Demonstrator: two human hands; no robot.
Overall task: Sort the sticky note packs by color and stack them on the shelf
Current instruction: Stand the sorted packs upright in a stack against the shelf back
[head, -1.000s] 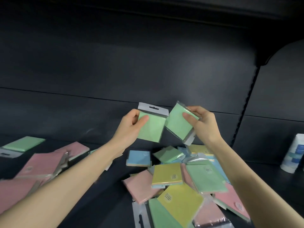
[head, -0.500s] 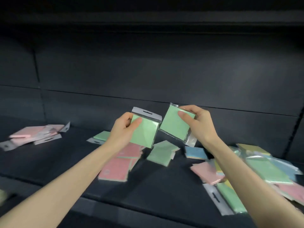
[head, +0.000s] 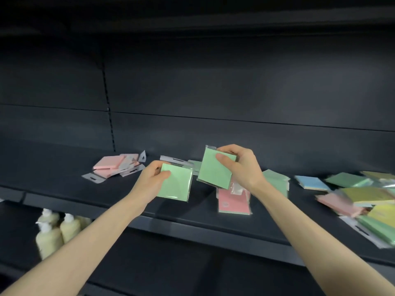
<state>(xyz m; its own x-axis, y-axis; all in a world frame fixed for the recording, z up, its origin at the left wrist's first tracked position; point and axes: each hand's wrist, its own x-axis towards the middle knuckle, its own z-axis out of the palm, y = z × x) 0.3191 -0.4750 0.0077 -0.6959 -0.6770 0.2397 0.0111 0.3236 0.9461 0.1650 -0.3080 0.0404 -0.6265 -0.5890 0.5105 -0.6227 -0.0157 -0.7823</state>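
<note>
We hold two green packs in the middle of the picture, up in the air just over the shelf (head: 85,195). Our left hand (head: 154,180) pinches the left green pack (head: 177,184) by its left edge, thumb on the front. Our right hand (head: 239,165) grips the right green pack (head: 213,169) by its top right corner, thumb on the front too. The two packs are just beside each other; we cannot tell if they touch.

What could go wrong? We think each pack is held by only a small bit, and the clear wrap looks slippery. One could slide out, drop past the front of the shelf and land near the bottles (head: 55,231) at the lower left. A pink pack (head: 233,204) lies right under our right hand. If we put the greens down there, the colors get mixed. The pink pile (head: 109,164), left of middle, is near our left hand, so a bump could scatter it. The mixed heap (head: 367,199) at the right edge is not sorted yet.

Both packs are flat, square and light green, in shiny clear wrap. The right one is tilted, and some loose wrap hangs below it.
</note>
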